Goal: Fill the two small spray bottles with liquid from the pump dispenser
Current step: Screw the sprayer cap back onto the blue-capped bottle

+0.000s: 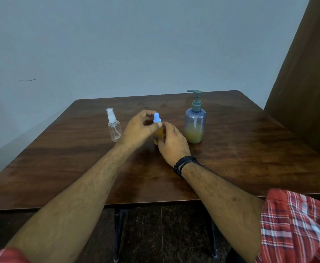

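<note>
A small spray bottle [159,132] holding yellow liquid stands at the table's middle, its blue spray cap [157,118] on top. My right hand [171,142] grips the bottle's body from the right. My left hand [139,128] pinches the base of the blue cap with thumb and fingers. A second small spray bottle [114,127], clear and empty-looking with a white cap, stands upright to the left, apart from both hands. The pump dispenser [195,122], a bluish bottle with a grey-green pump, stands to the right, about a third full of yellow liquid.
The wooden table [241,149] stands against a pale wall. A brown panel [307,92] rises at the table's right edge. Dark table legs [119,232] and the floor show below the near edge.
</note>
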